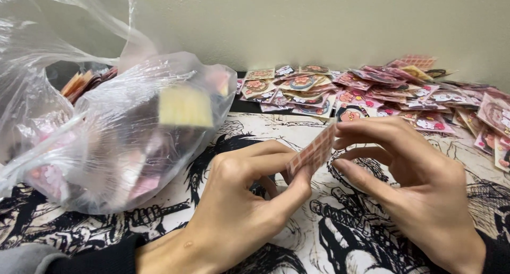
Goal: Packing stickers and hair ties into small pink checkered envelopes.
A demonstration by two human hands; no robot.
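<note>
A small pink checkered card (313, 153) sits pinched between both hands, seen nearly edge-on. Its long axis slants from low beside the left hand (239, 210) up toward the right hand (419, 183). The left thumb and forefinger press together on its lower end; the right fingertips (340, 128) close on its upper end, the other right fingers curled loosely beneath. Both hands are equally near, each holding one end. Beyond the fingertips, well apart, lies a heap of pink sticker cards (372, 93). Left of the left hand stands a clear plastic bag (122, 130) with more cards inside, on a black-and-white printed mat (329, 237).
</note>
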